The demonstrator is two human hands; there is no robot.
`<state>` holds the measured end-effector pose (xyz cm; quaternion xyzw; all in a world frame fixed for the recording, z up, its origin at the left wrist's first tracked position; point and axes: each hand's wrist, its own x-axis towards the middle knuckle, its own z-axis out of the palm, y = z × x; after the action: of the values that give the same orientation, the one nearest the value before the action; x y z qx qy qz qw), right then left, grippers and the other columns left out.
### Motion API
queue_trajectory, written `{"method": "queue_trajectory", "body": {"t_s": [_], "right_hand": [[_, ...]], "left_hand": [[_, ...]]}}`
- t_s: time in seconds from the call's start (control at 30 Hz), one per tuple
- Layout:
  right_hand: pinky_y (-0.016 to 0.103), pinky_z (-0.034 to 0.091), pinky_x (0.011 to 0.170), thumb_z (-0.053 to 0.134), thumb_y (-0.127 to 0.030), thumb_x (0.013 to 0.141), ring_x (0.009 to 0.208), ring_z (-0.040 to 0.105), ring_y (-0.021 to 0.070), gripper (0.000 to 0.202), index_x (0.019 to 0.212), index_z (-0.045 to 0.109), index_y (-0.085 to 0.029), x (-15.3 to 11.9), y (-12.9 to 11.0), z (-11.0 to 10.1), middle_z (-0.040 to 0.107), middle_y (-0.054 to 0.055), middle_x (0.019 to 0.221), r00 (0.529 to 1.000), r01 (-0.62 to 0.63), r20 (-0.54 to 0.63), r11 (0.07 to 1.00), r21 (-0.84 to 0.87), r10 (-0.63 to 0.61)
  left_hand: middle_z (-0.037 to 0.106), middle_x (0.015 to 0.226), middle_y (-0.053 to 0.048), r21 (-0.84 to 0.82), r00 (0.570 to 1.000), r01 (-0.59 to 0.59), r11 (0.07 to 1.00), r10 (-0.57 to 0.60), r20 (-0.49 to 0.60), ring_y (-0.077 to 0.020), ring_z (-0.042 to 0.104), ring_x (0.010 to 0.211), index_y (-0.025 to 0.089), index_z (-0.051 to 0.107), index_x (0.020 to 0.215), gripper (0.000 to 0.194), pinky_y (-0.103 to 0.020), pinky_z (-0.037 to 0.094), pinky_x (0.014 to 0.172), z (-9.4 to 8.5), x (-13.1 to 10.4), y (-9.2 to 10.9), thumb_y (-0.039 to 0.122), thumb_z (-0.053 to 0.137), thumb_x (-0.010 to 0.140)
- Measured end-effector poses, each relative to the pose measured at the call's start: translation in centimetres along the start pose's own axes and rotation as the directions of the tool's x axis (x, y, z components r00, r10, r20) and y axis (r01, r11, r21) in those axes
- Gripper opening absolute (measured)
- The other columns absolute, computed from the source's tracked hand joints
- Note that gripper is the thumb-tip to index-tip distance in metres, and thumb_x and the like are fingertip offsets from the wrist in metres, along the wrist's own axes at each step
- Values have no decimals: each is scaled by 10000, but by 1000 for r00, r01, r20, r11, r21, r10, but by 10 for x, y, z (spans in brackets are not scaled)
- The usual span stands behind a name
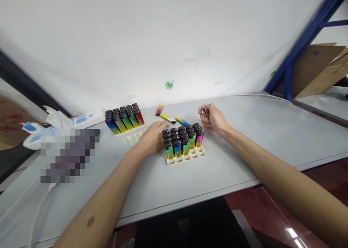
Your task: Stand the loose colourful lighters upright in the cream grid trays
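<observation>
My left hand (155, 136) rests low over the table at the left side of a white holder (187, 158) with several rows of lighters (177, 148). A finger stretches forward, while the lighters hide other fingertips; I cannot tell whether it presses on the holder. Behind the holder on its right, my right hand (213, 119) is raised and closed around a slim dark object (206, 112) with a shiny edge, mostly covered by fingers. Several slots along the holder's near edge hold no lighter. Loose on the table lie a red-yellow lighter (159, 110), a yellow-white lighter (168, 118) and a yellow-blue lighter (182, 122).
A second holder (130, 129) full of lighters stands at the back left. Beyond it are a white power strip (83, 120) and a blurred-out dark item (72, 155) with a white cable (40, 208). A white wall (174, 41) rises behind; a blue frame (288, 77) stands right.
</observation>
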<state>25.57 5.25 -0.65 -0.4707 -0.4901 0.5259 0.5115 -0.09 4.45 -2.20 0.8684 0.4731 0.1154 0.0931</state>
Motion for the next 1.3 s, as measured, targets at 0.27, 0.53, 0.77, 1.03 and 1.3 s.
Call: {"method": "queue_trajectory", "body": {"t_s": [0.27,0.53,0.77,1.03,1.3], "right_hand": [[252,312,467,471,-655,927,493,375,96,488,859,616,-194,-3,0,2,413,-38,630,996,37,82,996,-82,-30],[286,382,687,799,-495,770,727,469,123,328,764,648,-204,-2,-16,-21,599,2,845,964,222,193,954,-203,-183],[278,363,571,791,-530,780,609,429,109,354,771,649,-205,-8,-34,-33,478,-22,691,970,99,216,994,52,-108],[283,369,586,802,-505,772,622,457,109,341,767,637,-206,-22,-35,-21,559,-15,723,918,236,352,965,-113,-183],[332,411,756,874,-407,697,806,537,165,297,772,671,-203,-38,-34,-1,588,13,859,788,520,536,793,-319,-301]], "left_hand": [[541,1463,-150,3,1000,-24,1000,24,-20,-316,477,1382,171,554,1333,553,-473,426,1147,0,-1,-1,113,588,784],[559,1443,-154,8,999,-33,999,34,-37,-313,489,1375,157,569,1309,522,-470,418,1152,2,1,-2,124,598,788],[567,1430,-156,4,1000,-15,1000,15,-19,-306,494,1364,149,577,1286,487,-471,413,1152,0,0,1,129,584,799],[570,1430,-135,1,999,-16,1000,16,-37,-302,495,1362,179,576,1291,500,-456,433,1137,-1,-1,1,131,579,793],[526,1470,-164,15,1000,0,1000,0,-4,-321,469,1381,147,540,1343,539,-469,412,1151,1,1,0,165,601,807]]}}
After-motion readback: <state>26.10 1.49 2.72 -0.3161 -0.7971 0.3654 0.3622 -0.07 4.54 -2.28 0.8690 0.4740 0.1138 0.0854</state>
